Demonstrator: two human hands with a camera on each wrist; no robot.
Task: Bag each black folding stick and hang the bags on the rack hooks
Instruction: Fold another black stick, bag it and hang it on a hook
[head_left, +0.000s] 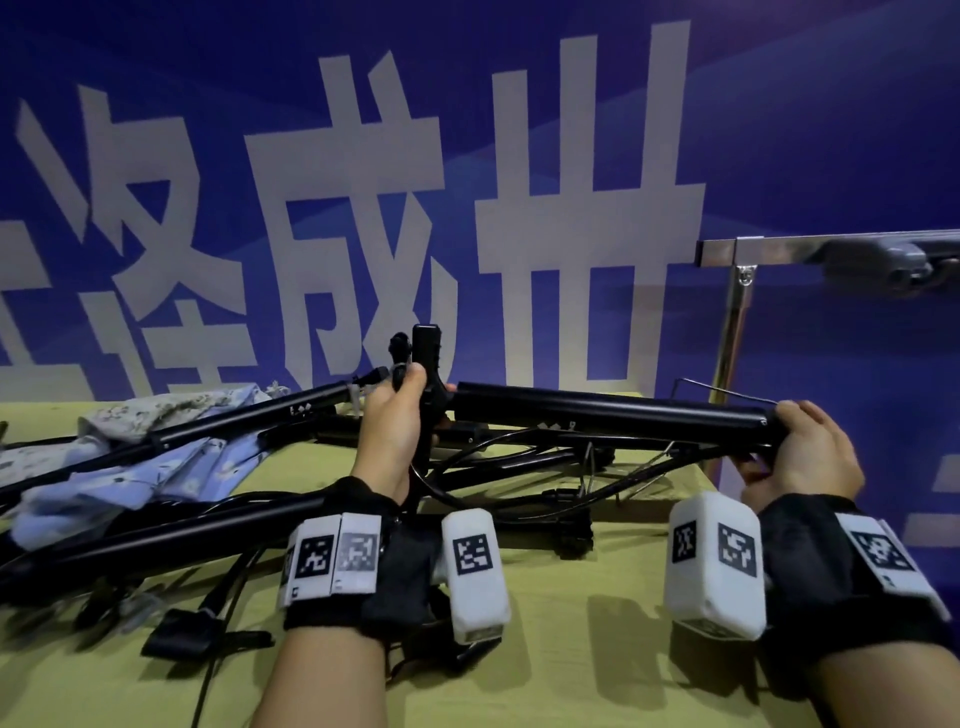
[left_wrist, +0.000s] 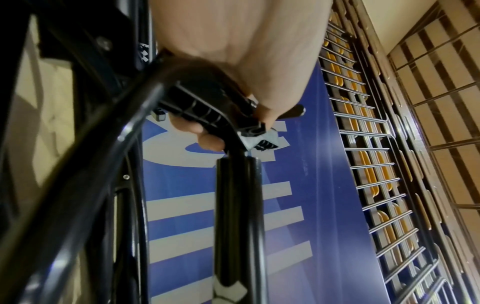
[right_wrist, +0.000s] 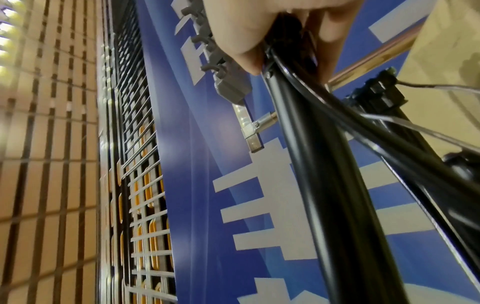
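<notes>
I hold one black folding stick level above the table. My left hand grips its black plastic handle end, fingers curled round it. My right hand grips the stick's far right end; thumb and fingers wrap the tube and a thin black cord. More black folding sticks lie in a loose pile on the table beneath and to the left. Pale blue floral cloth bags lie crumpled at the left. The metal rack stands at the right, with grey hooks on its top bar.
A yellow-green cloth covers the table. Black cords and straps trail over its front left part. A blue banner with large white characters stands right behind the table. The rack's upright post is close to the stick's right end.
</notes>
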